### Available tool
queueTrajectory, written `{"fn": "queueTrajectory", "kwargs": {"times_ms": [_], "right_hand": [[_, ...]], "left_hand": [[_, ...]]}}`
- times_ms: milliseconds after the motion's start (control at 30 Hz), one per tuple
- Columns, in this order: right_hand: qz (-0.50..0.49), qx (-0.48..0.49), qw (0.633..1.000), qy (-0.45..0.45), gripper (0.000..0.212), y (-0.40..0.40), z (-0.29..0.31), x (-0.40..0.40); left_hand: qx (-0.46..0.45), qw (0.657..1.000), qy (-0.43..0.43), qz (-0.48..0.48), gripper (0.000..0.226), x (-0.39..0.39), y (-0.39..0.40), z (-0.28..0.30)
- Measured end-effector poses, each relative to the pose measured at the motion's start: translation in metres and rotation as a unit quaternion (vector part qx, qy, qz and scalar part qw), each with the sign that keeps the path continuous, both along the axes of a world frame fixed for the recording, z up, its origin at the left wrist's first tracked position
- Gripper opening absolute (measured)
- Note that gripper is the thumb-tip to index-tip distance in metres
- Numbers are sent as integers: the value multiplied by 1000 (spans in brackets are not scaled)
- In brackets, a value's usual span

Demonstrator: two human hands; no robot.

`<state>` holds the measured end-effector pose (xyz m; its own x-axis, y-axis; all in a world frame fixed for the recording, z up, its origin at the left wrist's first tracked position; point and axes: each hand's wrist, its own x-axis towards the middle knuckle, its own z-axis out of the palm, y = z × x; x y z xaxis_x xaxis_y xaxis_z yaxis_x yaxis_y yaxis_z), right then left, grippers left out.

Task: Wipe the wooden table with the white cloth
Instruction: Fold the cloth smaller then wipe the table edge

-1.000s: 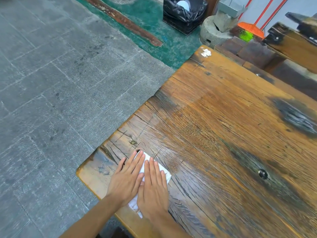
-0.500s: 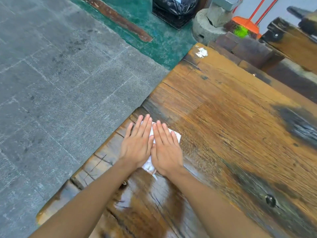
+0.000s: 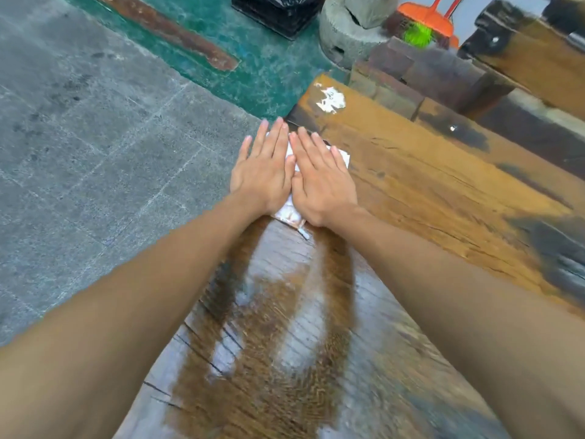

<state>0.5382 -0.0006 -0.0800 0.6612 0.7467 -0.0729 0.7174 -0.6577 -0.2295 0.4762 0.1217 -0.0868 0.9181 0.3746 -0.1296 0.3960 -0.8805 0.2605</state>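
The wooden table runs from bottom centre to upper right, its left edge beside grey paving. A folded white cloth, stained brown at its near end, lies near the table's far left corner. My left hand and my right hand press flat on it side by side, fingers straight and pointing away from me, covering most of it. The left hand's fingertips reach past the table edge. A wet, shiny streak trails on the wood from the cloth back toward me.
A white scuffed patch marks the far corner just beyond the hands. Behind the table stand dark wooden blocks, a stone mortar, a black bin and an orange broom. Grey paving lies to the left.
Both hands have pushed the cloth along the left edge away from me, from the near corner almost to the far corner, leaving a growing wet trail behind.
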Motion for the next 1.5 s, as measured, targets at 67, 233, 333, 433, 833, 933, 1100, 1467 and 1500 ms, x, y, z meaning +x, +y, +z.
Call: {"fn": "queueTrajectory", "kwargs": {"times_ms": [67,233,333,433,833,933,1100,1467,1500], "right_hand": [[-3,2,1000,-13,61,10,8,24],[-24,22,998,-58,58,44,10,115],[-35,22,997,-72,58,52,7,148],[-22,13,997,-68,59,55,-4,163],[-13,7,1000,-23,65,2,-27,101],[-26,1,1000,-1,68,-33,-32,55],[-43,5,999,26,69,-105,-24,-17],[-38,6,999,10,65,-182,-21,-74],[-37,2,999,7,65,-180,-19,-68]], "left_hand": [[-14,1000,-18,-4,59,25,11,9],[-71,996,-57,0,58,120,41,10],[-77,995,-67,-3,58,153,46,9],[-69,995,-68,-9,58,165,50,0],[64,992,-27,-106,61,109,13,-19],[81,989,2,-121,62,67,-18,-23],[67,988,45,-130,66,-2,-88,-14],[50,990,22,-129,64,-59,-166,-1],[45,990,26,-132,64,-53,-163,-1]]}}
